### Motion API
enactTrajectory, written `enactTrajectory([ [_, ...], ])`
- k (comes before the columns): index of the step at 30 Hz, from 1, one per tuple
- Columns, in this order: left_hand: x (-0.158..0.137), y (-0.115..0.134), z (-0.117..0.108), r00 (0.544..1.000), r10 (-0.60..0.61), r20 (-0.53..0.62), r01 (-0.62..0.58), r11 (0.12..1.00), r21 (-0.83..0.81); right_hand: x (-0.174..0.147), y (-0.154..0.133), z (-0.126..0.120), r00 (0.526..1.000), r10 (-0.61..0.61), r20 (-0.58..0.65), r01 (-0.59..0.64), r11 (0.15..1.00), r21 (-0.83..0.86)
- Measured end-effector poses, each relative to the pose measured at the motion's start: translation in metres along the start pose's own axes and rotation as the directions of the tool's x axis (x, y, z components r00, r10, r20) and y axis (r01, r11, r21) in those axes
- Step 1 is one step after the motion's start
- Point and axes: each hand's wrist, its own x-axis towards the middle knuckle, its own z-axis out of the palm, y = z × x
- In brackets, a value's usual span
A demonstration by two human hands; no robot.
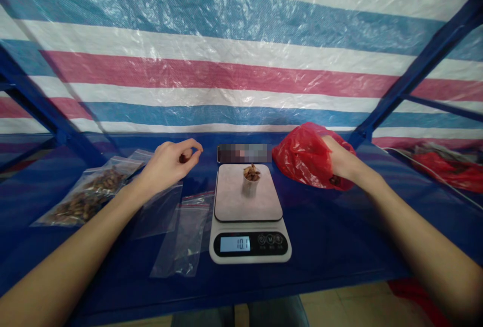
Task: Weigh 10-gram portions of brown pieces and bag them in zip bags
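On the digital kitchen scale [249,206] stands a small cup [249,187] heaped with dried brown pieces [252,171]; the display reads 10.1. My left hand [174,161] hovers left of the scale, its fingers curled in a loop around something small and dark brown that I cannot make out. To the right, my right hand [337,158] reaches into a red plastic bag [305,158]; the bag hides its fingers. Dark pieces show at the bag's lower opening. Below my left hand lie clear zip bags [183,239] with no visible contents.
Filled zip bags [86,201] of brown pieces lie at the left, partly behind my left forearm. A phone-like flat object [244,153], its face blurred, sits behind the scale. Blue metal posts [392,88] flank the blue table [339,246]; striped sheeting [226,75] hangs behind.
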Motion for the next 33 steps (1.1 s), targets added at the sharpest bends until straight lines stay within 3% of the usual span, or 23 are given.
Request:
enactTrajectory([
  [2, 0.003, -0.006, -0.008, 0.976, -0.017, 0.217, 0.027, 0.999, -0.044, 0.001, -0.004, -0.003, 0.997, 0.021, 0.072, -0.022, 1.000, 0.010],
  [4, 0.004, -0.009, -0.017, 0.908, -0.010, 0.419, 0.065, 0.991, -0.117, 0.001, -0.008, -0.004, 0.992, 0.044, 0.120, -0.046, 0.999, 0.015],
  [6, 0.002, -0.006, -0.026, 0.844, 0.003, 0.537, 0.095, 0.983, -0.155, 0.001, -0.011, -0.005, 0.989, 0.064, 0.137, -0.068, 0.997, 0.021],
  [10, -0.005, 0.012, -0.039, 0.750, -0.008, 0.661, 0.086, 0.993, -0.086, 0.002, -0.013, -0.003, 0.989, 0.072, 0.130, -0.078, 0.996, 0.044],
  [15, -0.007, 0.026, -0.046, 0.711, 0.007, 0.704, 0.061, 0.996, -0.070, 0.004, -0.012, -0.001, 0.993, 0.061, 0.101, -0.065, 0.997, 0.038],
  [20, -0.007, 0.026, -0.031, 0.750, 0.052, 0.659, 0.045, 0.991, -0.129, 0.002, -0.011, -0.001, 0.995, 0.048, 0.091, -0.050, 0.999, 0.021],
  [23, -0.007, 0.026, -0.020, 0.741, 0.108, 0.663, 0.016, 0.984, -0.177, 0.001, -0.008, -0.002, 0.994, 0.041, 0.097, -0.043, 0.999, 0.013],
  [26, -0.005, 0.026, -0.025, 0.760, 0.128, 0.637, 0.021, 0.975, -0.220, 0.003, -0.005, -0.004, 0.991, 0.043, 0.125, -0.043, 0.999, 0.000],
  [31, 0.000, 0.019, -0.056, 0.911, 0.005, 0.412, 0.074, 0.982, -0.175, 0.005, -0.007, -0.011, 0.994, 0.001, 0.112, 0.008, 0.996, -0.085],
  [33, 0.000, 0.013, -0.063, 0.951, -0.026, 0.309, 0.076, 0.986, -0.151, 0.005, -0.008, -0.015, 1.000, -0.003, 0.029, 0.006, 0.997, -0.079],
])
